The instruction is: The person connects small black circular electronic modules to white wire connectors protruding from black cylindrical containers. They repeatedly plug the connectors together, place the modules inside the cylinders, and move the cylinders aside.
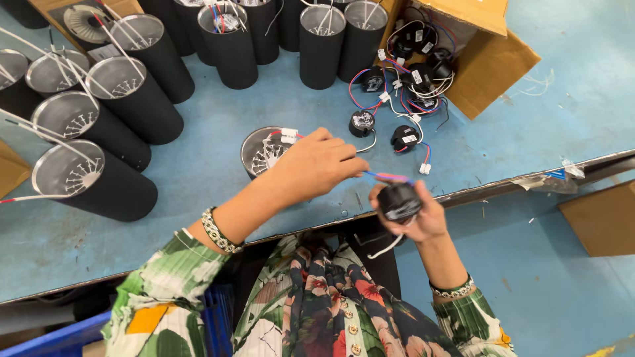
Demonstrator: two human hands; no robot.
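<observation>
My right hand holds a small round black driver module near the front edge of the blue table; a white lead hangs below it. My left hand pinches the module's red and blue wires and pulls them to the left. Under my left hand stands a black cylindrical lamp housing with a silver finned inside and a white connector at its rim.
Several more black cylinder housings stand at the left and back of the table. Loose black modules with coloured wires lie in the middle, spilling from an open cardboard box. Another box sits on the floor at right.
</observation>
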